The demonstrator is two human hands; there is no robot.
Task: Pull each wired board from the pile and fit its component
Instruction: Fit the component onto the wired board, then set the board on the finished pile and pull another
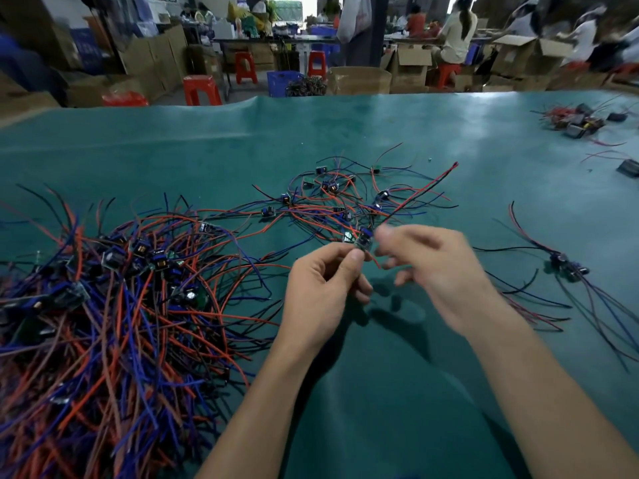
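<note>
**Board held over the worktop's middle**

Nearest, the left hand (323,281) pinches a small wired board (362,242) between thumb and fingers, above the middle of the green worktop (207,140). The right hand (434,267), blurred, has fingers loosely curled beside the board; whether they grip cannot be told. The big pile (103,305) fills the near left edge; a looser scatter (345,198) lies beyond the hands.

Red stools (202,89) and cardboard boxes (411,69) (background), blue crate (281,83).

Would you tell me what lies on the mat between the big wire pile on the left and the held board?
In the head view, bare green mat and a few stray wires from the pile lie before the board in the left hand.
</note>
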